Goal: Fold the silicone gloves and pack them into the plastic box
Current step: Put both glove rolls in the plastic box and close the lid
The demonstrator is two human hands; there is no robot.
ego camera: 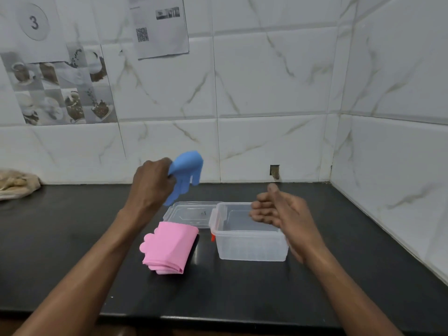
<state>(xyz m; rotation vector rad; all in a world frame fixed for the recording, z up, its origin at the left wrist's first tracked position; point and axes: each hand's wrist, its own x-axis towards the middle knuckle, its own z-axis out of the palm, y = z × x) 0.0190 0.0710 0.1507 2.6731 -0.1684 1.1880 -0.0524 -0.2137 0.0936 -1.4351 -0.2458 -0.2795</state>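
My left hand grips a blue silicone glove and holds it in the air above the counter, its fingers hanging down. A pink glove lies folded on the black counter in front of the box lid. The clear plastic box stands open and looks empty, with an orange clip on its left side. Its clear lid lies flat just left of it. My right hand hovers over the box's right half, palm facing left, fingers apart, holding nothing.
The black counter runs to a tiled wall at the back and a corner wall on the right. A beige cloth bundle lies at the far left against the wall. The counter's front edge is near the bottom of the view.
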